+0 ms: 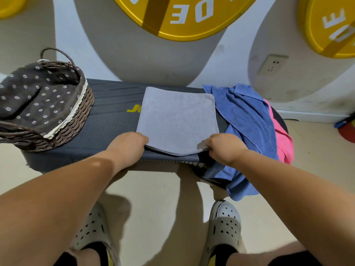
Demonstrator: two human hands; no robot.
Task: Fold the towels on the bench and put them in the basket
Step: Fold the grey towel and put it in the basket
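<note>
Head view: bench (107,120) runs left-right. Basket (63,120) on its left end, well apart from hands, nearer left hand. Blue towel (247,120) crumpled on right end, hanging over front edge; pink towel (284,143) under it. Grey towel (177,120) folded flat mid-bench, stretching from near edge toward wall. Left hand (128,144) closed on near-left corner, right hand (223,147) pinching near-right corner. Likely next: another fold, or carry left to basket. Count: three towels, one basket, two hands.

we spotted white "DE" on the big yellow disc (184,14), a white "E" on the right one (334,25), yellow "J" on the bench (107,120), rest was covered
</note>
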